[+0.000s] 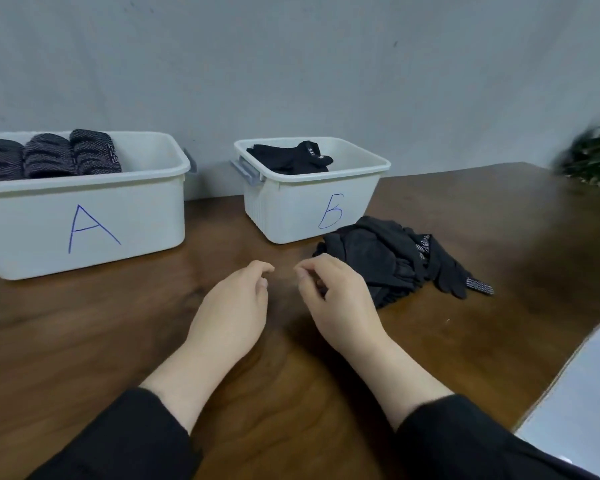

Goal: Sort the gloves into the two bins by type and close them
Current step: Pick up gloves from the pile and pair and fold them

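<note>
Holding patterned gloves (45, 155), bin A (84, 216), black gloves (291, 157), bin B (312, 206)

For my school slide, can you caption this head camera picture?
Two bare hands, left hand and right hand, hover beside a pile of black fabric gloves.

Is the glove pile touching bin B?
Cannot tell. In the head view the glove pile overlaps the lower right corner of bin B, hiding any contact or gap.

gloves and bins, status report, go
Left hand and right hand loosely curled, empty. Glove pile unsorted, on table beside bin B. Bin A and B both open, part filled. Nothing blocking.
</note>
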`<state>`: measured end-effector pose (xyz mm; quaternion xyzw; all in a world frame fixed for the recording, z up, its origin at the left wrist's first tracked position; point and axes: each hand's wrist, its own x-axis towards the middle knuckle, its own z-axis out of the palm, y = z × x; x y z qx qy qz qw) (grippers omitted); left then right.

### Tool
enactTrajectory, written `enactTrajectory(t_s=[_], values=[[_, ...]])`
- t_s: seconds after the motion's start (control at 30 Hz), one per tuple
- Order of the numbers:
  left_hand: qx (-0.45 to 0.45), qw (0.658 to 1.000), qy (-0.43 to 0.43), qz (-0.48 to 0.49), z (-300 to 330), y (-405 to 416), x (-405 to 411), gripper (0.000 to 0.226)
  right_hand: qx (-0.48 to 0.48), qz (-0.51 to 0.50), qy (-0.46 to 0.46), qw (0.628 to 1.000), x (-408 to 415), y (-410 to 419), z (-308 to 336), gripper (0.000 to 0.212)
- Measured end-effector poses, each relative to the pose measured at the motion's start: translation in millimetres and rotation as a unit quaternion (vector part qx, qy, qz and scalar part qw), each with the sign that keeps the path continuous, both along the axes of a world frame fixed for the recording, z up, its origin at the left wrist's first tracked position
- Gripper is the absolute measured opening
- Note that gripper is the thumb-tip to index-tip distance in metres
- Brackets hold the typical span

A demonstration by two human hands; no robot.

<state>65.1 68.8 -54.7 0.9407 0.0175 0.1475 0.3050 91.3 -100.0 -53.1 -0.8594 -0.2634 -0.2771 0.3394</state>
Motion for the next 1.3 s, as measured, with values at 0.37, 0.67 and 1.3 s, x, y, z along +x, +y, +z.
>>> enactTrajectory(t_s=[0.37,0.67,1.3], values=[[-0.006,0.997,0.007,-0.078,3,3,-12,0.039,-0.209,-0.1,0.129,0.964,32,-78,12,0.043],[-0.01,0.996,0.018,-0.087,6,4,-14,0.04,-0.261,-0.124,0.16,0.944,40,-83,23,0.007],[-0.234,0.967,-0.04,-0.086,13,10,-17,0.045,0.213,0.031,0.295,0.931,13,-63,127,0.02]])
